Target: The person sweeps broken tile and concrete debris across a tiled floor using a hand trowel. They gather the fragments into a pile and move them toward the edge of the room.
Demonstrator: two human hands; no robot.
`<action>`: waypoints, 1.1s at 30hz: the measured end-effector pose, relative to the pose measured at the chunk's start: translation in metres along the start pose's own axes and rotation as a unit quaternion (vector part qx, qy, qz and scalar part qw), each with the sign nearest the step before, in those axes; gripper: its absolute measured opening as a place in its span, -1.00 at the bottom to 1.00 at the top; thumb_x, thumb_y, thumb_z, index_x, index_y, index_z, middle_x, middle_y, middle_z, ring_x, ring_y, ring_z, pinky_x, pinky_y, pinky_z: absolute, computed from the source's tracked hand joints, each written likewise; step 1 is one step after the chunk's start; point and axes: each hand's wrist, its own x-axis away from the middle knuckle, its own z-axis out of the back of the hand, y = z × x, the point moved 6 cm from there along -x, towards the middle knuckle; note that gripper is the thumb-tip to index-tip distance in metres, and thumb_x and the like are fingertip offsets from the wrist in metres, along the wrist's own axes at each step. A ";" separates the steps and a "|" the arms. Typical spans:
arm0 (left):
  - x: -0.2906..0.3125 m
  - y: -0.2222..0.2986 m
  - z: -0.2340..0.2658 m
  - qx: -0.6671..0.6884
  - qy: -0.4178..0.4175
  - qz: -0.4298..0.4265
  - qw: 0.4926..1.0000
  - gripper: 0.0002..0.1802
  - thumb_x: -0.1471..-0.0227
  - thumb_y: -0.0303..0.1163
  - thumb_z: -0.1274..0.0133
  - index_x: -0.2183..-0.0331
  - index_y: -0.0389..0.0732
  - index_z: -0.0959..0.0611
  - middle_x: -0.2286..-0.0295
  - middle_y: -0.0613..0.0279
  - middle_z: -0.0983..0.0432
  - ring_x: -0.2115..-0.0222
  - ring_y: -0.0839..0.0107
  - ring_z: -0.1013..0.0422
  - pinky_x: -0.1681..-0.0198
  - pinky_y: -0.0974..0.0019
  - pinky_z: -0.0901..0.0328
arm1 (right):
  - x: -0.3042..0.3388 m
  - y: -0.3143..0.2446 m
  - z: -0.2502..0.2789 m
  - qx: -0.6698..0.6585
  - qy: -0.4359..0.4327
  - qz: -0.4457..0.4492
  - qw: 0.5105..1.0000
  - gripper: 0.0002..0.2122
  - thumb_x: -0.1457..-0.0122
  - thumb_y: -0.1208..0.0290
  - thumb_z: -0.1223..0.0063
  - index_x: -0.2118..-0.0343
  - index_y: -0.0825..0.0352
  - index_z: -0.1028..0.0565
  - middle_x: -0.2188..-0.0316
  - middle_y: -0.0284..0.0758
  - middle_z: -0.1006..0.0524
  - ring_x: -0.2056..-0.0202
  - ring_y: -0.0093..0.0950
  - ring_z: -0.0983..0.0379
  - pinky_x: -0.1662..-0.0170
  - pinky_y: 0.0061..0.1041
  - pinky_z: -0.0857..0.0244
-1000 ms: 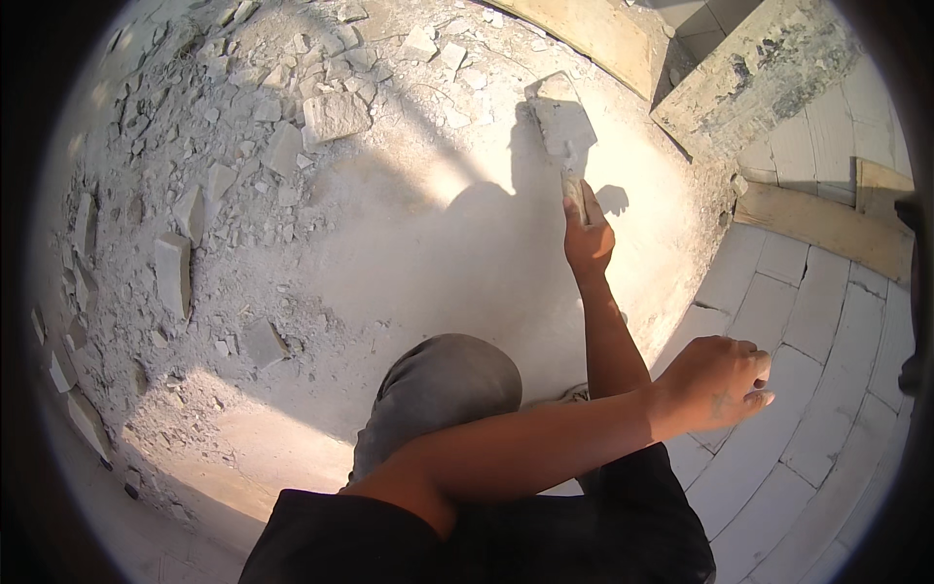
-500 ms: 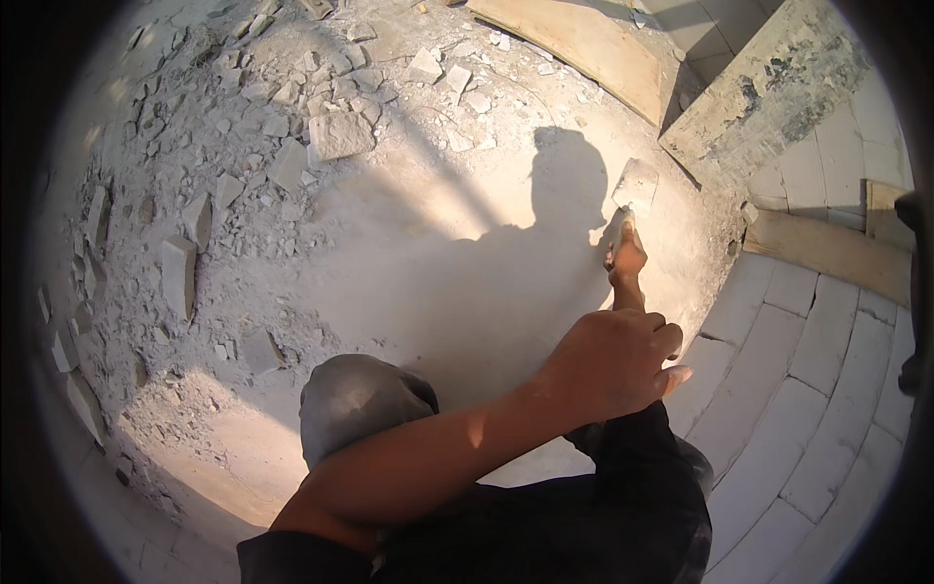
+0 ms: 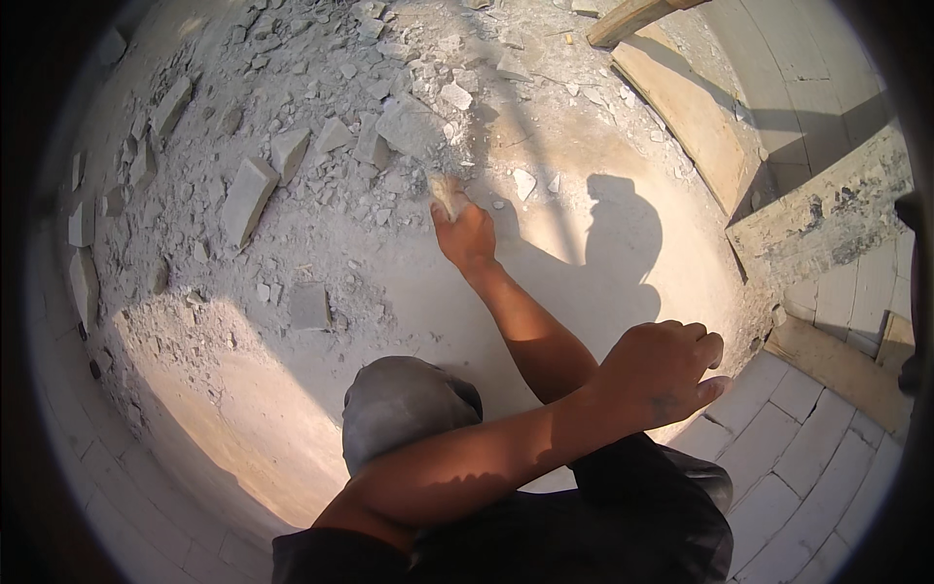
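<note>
The right hand (image 3: pixel 465 234) reaches to the far middle of the scene, wrapped round the pale handle of a trowel (image 3: pixel 447 192). Its fingers are closed on that handle, though most of them are hidden behind the back of the hand. The trowel lies at the near edge of the rubble (image 3: pixel 282 92); its dusty blade (image 3: pixel 409 128) is so close in colour to the debris that its outline and tip are hard to make out.

The left hand (image 3: pixel 666 375) hangs at the right, its forearm (image 3: pixel 477 453) crossing over the right arm and hiding part of it. The fingers are loosely curled, the thumb standing apart from them; the palm faces away, so I cannot tell whether anything lies in it.

A grey-clad knee (image 3: pixel 404 409) is partly covered by the left forearm. Broken slab chunks lie at the left, a long one (image 3: pixel 250 200) beyond a squarish grey one (image 3: pixel 310 306). At the far right a wooden board (image 3: pixel 686 112) lies near a stained plank (image 3: pixel 827 214), which the dark fisheye rim cuts off. Pale rectangular blocks (image 3: pixel 813 443) run out of view at the near right.
</note>
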 end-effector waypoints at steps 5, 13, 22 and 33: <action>-0.008 0.001 -0.022 0.003 -0.050 -0.006 0.999 -0.61 -0.17 -0.03 -0.08 0.33 -0.20 -0.59 0.44 0.16 -0.54 0.36 0.14 -0.53 0.25 0.11 -0.41 | 0.011 -0.052 -0.012 0.127 -0.051 0.136 0.981 -0.49 -0.22 0.12 -0.13 -0.25 -0.02 -0.38 0.21 -0.05 -0.60 0.14 -0.04 -0.54 0.04 -0.19 -0.41; -0.016 -0.011 -0.037 -0.005 -0.101 0.023 0.995 -0.57 -0.15 0.00 -0.07 0.33 -0.22 -0.63 0.40 0.13 -0.60 0.34 0.13 -0.56 0.22 0.09 -0.43 | 0.073 0.105 0.159 -0.029 0.351 0.020 0.936 -0.54 -0.29 0.22 -0.11 -0.22 0.23 -0.43 0.37 -0.23 -0.62 0.38 -0.43 -0.57 0.32 -0.43 -0.44; -0.020 0.004 -0.023 0.035 -0.078 0.022 0.996 -0.58 -0.13 -0.01 -0.12 0.31 -0.22 -0.63 0.40 0.12 -0.59 0.34 0.13 -0.56 0.24 0.10 -0.43 | 0.086 0.207 0.101 -0.387 0.205 -0.181 0.881 -0.56 -0.35 0.11 0.04 -0.19 0.25 -0.39 0.57 -0.41 -0.37 0.72 -0.63 -0.24 0.72 -0.63 -0.10; -0.019 0.002 -0.004 0.029 -0.045 0.027 0.998 -0.59 -0.10 -0.02 -0.17 0.29 -0.22 -0.65 0.39 0.08 -0.61 0.34 0.12 -0.57 0.23 0.14 -0.43 | 0.059 -0.070 -0.002 0.220 -0.050 0.306 0.925 -0.53 -0.21 0.12 -0.13 -0.21 -0.11 -0.43 0.38 -0.19 -0.51 0.39 -0.17 -0.55 0.32 -0.23 -0.46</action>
